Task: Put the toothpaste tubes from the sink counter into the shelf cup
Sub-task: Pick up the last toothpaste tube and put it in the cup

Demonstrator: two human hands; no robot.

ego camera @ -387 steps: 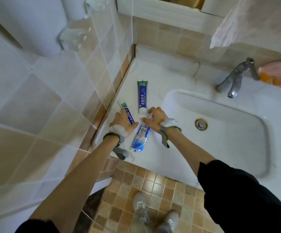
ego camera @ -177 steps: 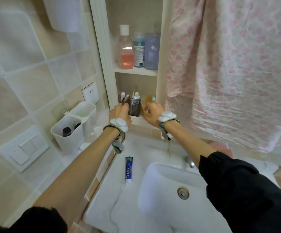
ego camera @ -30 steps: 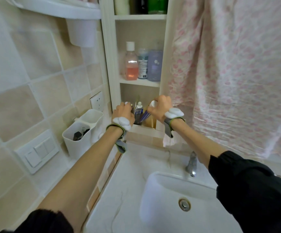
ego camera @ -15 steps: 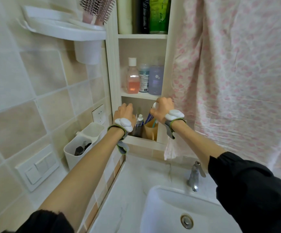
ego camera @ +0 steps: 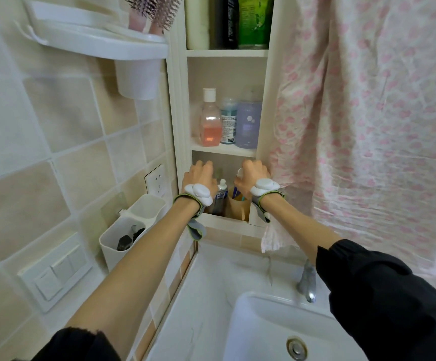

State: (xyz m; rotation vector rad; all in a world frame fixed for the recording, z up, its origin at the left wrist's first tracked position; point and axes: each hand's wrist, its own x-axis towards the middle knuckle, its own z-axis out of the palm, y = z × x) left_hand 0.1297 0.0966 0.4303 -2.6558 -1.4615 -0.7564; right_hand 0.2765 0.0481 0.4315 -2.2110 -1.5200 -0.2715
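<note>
On the lowest shelf stand a dark cup (ego camera: 217, 205) and a tan cup (ego camera: 237, 208). A toothpaste tube (ego camera: 222, 186) with a white cap stands upright in the dark cup. My right hand (ego camera: 252, 177) grips another toothpaste tube (ego camera: 236, 191). Its white cap shows by my thumb and its blue body reaches down into the tan cup. My left hand (ego camera: 200, 175) rests knuckles up in front of the dark cup, its fingers reaching into the shelf, and its palm side is hidden. No tube lies on the visible part of the sink counter (ego camera: 201, 303).
The shelf above holds a pink bottle (ego camera: 210, 121), a teal one and a purple one. A pink-patterned curtain (ego camera: 363, 126) hangs at the right. White wall bins (ego camera: 131, 230), a socket and switches are at the left. The tap (ego camera: 307, 282) and basin (ego camera: 271, 332) lie below.
My right hand has swung the tube from a slant to nearly upright over the tan cup. My left hand stayed by the dark cup. The view tilted upward.
</note>
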